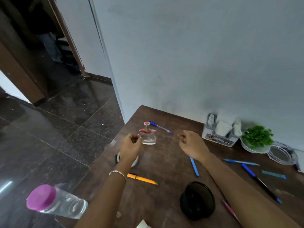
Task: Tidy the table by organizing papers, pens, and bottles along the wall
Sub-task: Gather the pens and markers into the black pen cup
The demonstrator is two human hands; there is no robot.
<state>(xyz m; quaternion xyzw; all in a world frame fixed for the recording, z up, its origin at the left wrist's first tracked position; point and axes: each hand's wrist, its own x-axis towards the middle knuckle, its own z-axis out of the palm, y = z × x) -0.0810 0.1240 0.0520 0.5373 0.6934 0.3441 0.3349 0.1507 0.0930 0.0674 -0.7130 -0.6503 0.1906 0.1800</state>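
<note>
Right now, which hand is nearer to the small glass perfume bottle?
Left. The left hand is close beside the perfume bottle, on its left; contact is unclear. The right hand is apart, well to the bottle's right.

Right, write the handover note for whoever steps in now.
Left hand: fingers curled, right beside the perfume bottle; contact unclear.
Right hand: a fist, nothing visible in it.
Pens scattered on the table: capped pen behind the perfume bottle, orange pen, blue pen, more pens at right.
Water bottle: near left corner, far from the wall.
Done: nothing looks lined up yet.
Left: pens and both bottles to the wall.
</note>
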